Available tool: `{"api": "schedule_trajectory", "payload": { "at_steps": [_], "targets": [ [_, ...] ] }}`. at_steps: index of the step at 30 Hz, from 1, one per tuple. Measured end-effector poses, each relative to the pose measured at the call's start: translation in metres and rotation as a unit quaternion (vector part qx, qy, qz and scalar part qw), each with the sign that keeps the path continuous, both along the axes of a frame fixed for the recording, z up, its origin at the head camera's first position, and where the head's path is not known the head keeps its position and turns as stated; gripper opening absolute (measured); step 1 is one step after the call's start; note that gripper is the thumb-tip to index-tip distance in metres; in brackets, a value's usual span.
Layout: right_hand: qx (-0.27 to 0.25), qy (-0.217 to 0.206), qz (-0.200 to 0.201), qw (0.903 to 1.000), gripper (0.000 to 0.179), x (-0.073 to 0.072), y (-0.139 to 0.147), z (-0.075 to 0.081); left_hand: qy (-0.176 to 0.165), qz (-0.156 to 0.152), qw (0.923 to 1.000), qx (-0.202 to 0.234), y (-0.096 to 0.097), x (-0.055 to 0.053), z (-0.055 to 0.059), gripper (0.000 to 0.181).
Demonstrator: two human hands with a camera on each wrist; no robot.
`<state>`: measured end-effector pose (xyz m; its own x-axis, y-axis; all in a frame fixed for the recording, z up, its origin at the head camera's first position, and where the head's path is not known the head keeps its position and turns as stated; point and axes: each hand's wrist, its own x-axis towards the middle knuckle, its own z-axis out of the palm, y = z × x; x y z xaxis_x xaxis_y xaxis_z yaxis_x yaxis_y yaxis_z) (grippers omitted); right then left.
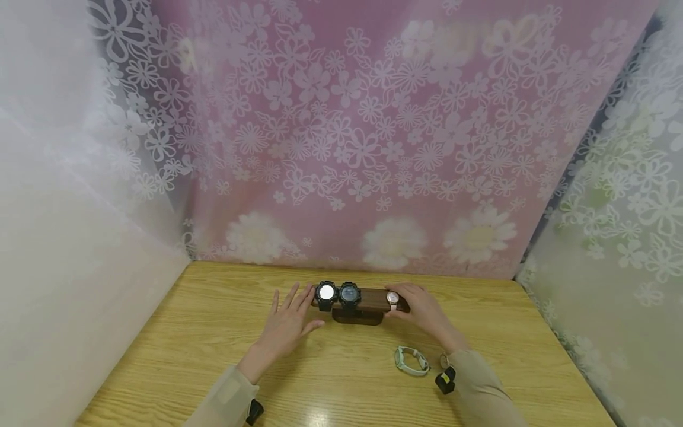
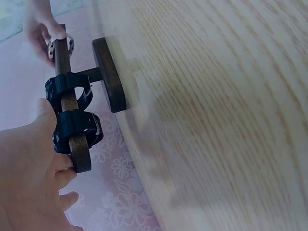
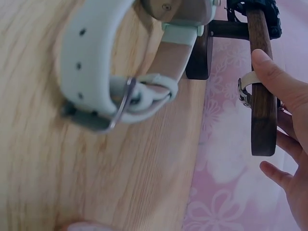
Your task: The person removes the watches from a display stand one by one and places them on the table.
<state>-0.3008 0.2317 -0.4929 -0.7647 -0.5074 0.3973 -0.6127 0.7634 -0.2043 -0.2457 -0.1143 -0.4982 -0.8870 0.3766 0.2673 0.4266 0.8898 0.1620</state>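
Note:
A dark wooden watch stand point(image 1: 373, 300) stands toward the far side of the table, its bar raised on a base point(image 1: 356, 316). Two chunky black watches, one with a bright, glaring face point(image 1: 326, 291) and one with a dark face point(image 1: 349, 293), sit side by side on the bar's left part. My left hand point(image 1: 285, 326) touches the bar's left end beside them, fingers spread and fairly straight. At the right end, my right hand point(image 1: 424, 308) pinches a small white-strapped watch point(image 1: 393, 298) around the bar, thumb below point(image 3: 269, 67) and index finger above.
A pale green watch point(image 1: 412, 362), its strap buckled into a loop, lies on the wooden table point(image 1: 331, 373) in front of the stand's right side. Floral pink fabric point(image 1: 352, 148) hangs behind the table, with pale curtains at both sides.

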Motion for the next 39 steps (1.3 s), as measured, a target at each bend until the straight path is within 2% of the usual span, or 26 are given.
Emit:
{"api": "schedule_trajectory", "payload": {
  "at_steps": [6,26,33,39],
  "targets": [
    [-0.015,0.006,0.01,0.9998,0.07,0.0,0.01,-0.001,0.0,0.001,1.0,0.001,0.0,-0.001,-0.002,0.078],
    [-0.024,-0.026,0.017,0.9992,0.068,-0.005,0.023,-0.003,0.015,-0.003,0.9999,-0.003,-0.001,0.001,-0.001,0.078],
    [-0.03,-0.038,0.017,0.9987,0.069,-0.004,0.027,-0.002,0.009,-0.002,1.0,0.003,-0.003,0.001,0.0,0.078],
    [-0.034,-0.033,0.014,0.9988,0.07,-0.001,0.031,-0.004,0.005,-0.004,0.9999,-0.01,-0.001,0.0,0.0,0.078]
  ]
}}
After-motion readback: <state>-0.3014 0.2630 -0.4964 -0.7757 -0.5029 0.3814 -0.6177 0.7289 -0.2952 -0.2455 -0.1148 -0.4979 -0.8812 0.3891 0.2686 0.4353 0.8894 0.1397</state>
